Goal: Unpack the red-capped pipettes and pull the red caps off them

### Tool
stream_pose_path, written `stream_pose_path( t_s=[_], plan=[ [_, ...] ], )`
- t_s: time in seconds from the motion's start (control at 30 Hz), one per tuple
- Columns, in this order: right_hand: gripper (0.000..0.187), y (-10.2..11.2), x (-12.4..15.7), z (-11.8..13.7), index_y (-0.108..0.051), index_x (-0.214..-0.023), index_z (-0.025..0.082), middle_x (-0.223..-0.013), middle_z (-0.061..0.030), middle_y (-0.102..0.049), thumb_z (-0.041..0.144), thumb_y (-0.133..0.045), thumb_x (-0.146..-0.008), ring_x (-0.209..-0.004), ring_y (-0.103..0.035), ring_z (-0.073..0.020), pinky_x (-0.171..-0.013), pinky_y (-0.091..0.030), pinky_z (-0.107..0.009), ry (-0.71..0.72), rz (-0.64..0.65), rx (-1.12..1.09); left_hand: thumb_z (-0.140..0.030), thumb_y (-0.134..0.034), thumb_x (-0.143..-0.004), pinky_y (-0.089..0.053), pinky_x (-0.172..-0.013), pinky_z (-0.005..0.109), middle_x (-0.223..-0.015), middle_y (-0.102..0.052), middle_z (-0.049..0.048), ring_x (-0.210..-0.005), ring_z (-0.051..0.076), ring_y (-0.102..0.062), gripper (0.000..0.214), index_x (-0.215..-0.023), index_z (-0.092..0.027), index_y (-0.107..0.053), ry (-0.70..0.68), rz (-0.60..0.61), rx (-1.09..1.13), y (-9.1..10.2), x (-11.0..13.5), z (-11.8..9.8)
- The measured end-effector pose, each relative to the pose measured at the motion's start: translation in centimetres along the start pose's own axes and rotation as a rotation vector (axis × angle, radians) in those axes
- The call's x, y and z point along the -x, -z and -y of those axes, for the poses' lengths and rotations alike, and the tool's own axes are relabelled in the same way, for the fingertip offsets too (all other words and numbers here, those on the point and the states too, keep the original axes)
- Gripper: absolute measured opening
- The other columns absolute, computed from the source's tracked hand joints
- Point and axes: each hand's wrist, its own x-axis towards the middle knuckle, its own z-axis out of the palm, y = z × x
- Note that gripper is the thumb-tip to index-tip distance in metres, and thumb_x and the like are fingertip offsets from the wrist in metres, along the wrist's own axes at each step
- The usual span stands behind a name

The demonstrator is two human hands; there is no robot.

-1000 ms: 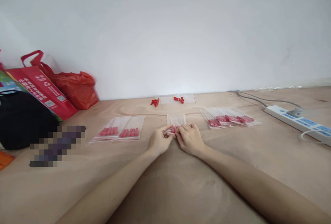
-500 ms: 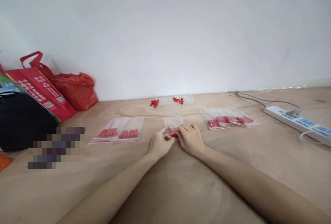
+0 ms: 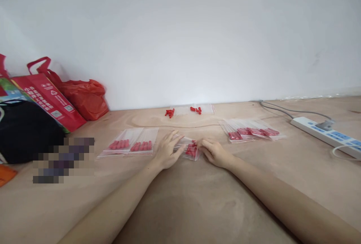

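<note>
A small clear zip bag (image 3: 191, 156) with several red cylinder-like pieces inside lies on the table between my hands. My right hand (image 3: 214, 153) pinches its right edge with fingers and thumb together. On the other side, my left hand (image 3: 167, 150) has its fingers stretched out and apart, with the thumb close to the bag's left part. Just left of that hand lie flat bags (image 3: 142, 138) with red pieces lined up in rows. To the right of my right hand, several filled bags (image 3: 254, 131) overlap one another.
Near the wall, loose red pieces (image 3: 170, 113) lie beside a flat clear bag (image 3: 207, 108) with more red pieces on it. A white power strip (image 3: 332, 135) with grey cable sits at right. Red bags (image 3: 84, 99) and a black bag (image 3: 28, 131) stand at left.
My left hand has let go of the bag and moved left, its fingers opening. The bag has turned and come nearer, showing its red pieces. My right hand has shifted slightly right.
</note>
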Motion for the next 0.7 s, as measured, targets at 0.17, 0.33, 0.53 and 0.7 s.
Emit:
stream_pose_path(
  t_s=[0.17, 0.33, 0.53, 0.7],
  plan=[
    [0.002, -0.09, 0.07, -0.34, -0.052, -0.076, 0.018, -0.078, -0.0033, -0.055, 0.020, -0.051, -0.075, -0.076, -0.050, -0.0155, -0.071, -0.039, -0.030, -0.227, -0.193, 0.190, -0.040, -0.044, -0.083, -0.023, -0.104, 0.042, -0.133, -0.041, 0.0071, -0.126, 0.023, -0.031, 0.046, -0.125, -0.022, -0.044, -0.005, 0.189, 0.051, -0.57, 0.10, 0.26],
    [0.011, -0.05, 0.24, -0.71, -0.062, -0.068, 0.021, -0.072, -0.0017, -0.055, 0.027, -0.056, -0.075, -0.074, -0.050, -0.0149, -0.068, -0.036, -0.029, -0.246, -0.161, 0.185, -0.039, -0.052, -0.078, -0.031, -0.099, 0.039, -0.127, -0.048, 0.0073, -0.117, 0.023, -0.042, 0.043, -0.117, -0.022, -0.053, -0.013, 0.138, 0.117, -0.52, 0.28, 0.20],
    [0.008, -0.03, 0.09, -0.74, -0.066, -0.075, 0.023, -0.065, 0.0001, -0.056, 0.028, -0.061, -0.072, -0.069, -0.050, -0.0135, -0.067, -0.034, -0.028, -0.259, -0.142, 0.156, -0.040, -0.053, -0.076, -0.042, -0.083, 0.033, -0.101, -0.060, 0.0075, -0.093, 0.021, -0.054, 0.035, -0.104, -0.019, -0.060, -0.048, 0.037, 0.068, -0.64, 0.35, -0.19],
    [0.010, 0.24, -0.10, -0.08, -0.066, -0.072, 0.023, -0.065, 0.0011, -0.057, 0.024, -0.056, -0.074, -0.070, -0.049, -0.0128, -0.070, -0.032, -0.029, -0.260, -0.061, 0.191, -0.043, -0.055, -0.074, -0.042, -0.076, 0.031, -0.086, -0.060, 0.0051, -0.085, 0.020, -0.054, 0.032, -0.095, -0.021, -0.063, -0.028, 0.001, 0.020, -0.57, 0.47, -0.54]
  ],
)
